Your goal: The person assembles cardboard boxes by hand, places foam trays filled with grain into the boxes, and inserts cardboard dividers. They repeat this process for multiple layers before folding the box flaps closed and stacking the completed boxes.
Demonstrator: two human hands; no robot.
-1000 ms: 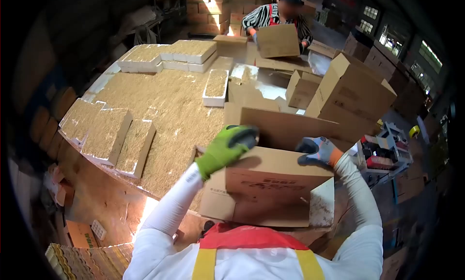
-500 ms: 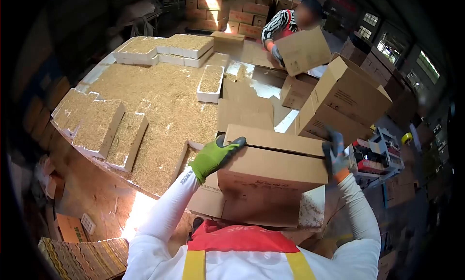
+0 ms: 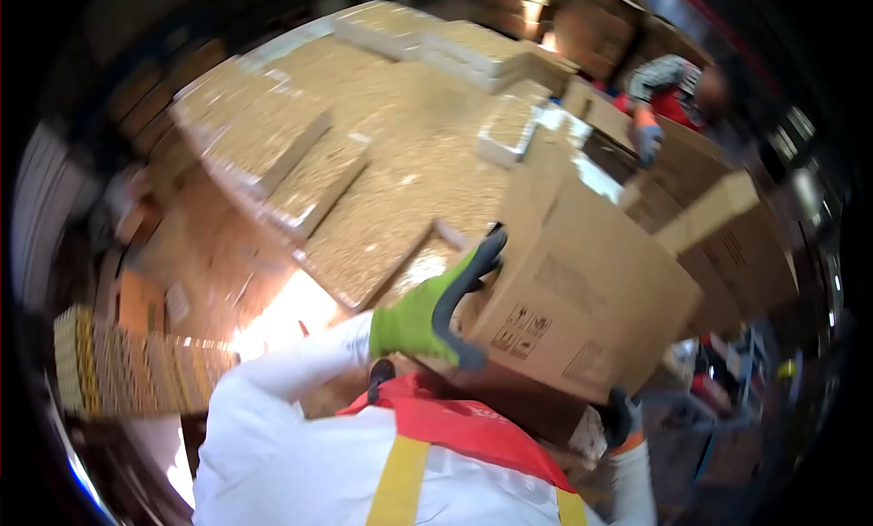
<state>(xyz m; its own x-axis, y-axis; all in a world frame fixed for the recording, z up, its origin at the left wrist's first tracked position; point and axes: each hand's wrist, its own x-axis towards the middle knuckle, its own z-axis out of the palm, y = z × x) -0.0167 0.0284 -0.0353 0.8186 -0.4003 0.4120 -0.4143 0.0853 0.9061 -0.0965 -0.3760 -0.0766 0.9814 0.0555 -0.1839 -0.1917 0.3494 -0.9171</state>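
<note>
I hold a closed brown cardboard box (image 3: 582, 290) in front of my chest, tilted, with printed marks on its near face. My left hand (image 3: 436, 308), in a green and grey glove, grips the box's left edge. My right hand (image 3: 618, 415), in a dark glove with an orange cuff, supports the lower right corner from beneath and is mostly hidden. The picture is blurred by motion.
A wide table (image 3: 400, 171) covered with tan loose material carries white trays (image 3: 309, 162) of the same material. More cardboard boxes (image 3: 737, 244) stand to the right. Another person (image 3: 673, 94) in a striped top handles a box at the far side. Stacked sheets (image 3: 118, 362) lie lower left.
The box has been lifted off the pile and tilted toward my right. My right hand dropped from its top corner to beneath it. My view swung and tilted left.
</note>
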